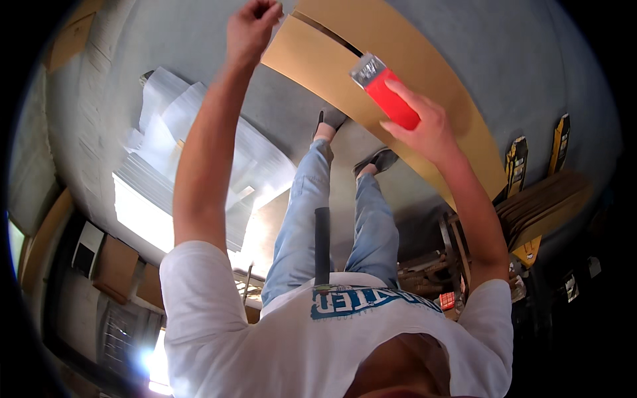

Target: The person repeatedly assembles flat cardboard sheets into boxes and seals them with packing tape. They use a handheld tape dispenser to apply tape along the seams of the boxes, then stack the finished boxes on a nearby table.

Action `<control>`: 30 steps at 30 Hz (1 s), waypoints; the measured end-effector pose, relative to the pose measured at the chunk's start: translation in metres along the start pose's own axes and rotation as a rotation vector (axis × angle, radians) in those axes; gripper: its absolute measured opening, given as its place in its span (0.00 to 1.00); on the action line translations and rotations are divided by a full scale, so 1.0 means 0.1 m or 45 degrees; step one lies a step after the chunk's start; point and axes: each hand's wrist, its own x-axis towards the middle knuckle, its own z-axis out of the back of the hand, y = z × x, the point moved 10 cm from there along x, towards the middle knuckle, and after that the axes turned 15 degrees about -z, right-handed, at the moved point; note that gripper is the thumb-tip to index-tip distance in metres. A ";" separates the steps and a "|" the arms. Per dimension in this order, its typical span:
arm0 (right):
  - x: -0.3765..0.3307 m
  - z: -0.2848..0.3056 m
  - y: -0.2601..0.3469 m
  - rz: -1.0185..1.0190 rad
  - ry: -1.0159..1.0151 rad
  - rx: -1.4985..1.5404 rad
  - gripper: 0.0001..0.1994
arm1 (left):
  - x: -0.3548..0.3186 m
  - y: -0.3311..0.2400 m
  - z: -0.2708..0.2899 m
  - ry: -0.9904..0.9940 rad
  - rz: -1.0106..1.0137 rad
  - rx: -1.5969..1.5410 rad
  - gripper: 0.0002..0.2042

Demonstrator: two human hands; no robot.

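A large flattened brown cardboard sheet (405,53) stands in front of me, with a dark seam running across its upper part. My left hand (252,30) is raised and closed around the sheet's left corner. My right hand (428,132) grips a red tool with a shiny metal and clear end (388,93), held flat against the cardboard face. Below my arms I see my white T-shirt, blue jeans and both shoes (358,142) on the grey concrete floor.
Stacks of white sheets (199,146) lie on the floor to the left. At the right stand a pile of flat cardboard (544,205) and two yellow-and-black fork tips (517,159). A black bar (322,245) hangs at my waist. Brown boxes (116,265) sit at lower left.
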 end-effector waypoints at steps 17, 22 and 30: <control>0.98 -0.53 -0.34 -0.357 0.182 -0.289 0.30 | 0.21 1.12 -0.45 0.075 0.285 0.533 0.28; 0.73 -0.32 -0.35 -0.271 0.092 -0.309 0.30 | 0.10 0.52 -0.83 0.329 0.264 1.192 0.34; -0.54 0.14 -1.53 -0.522 0.153 -0.513 0.30 | 0.06 0.43 -0.85 0.049 -0.263 1.319 0.38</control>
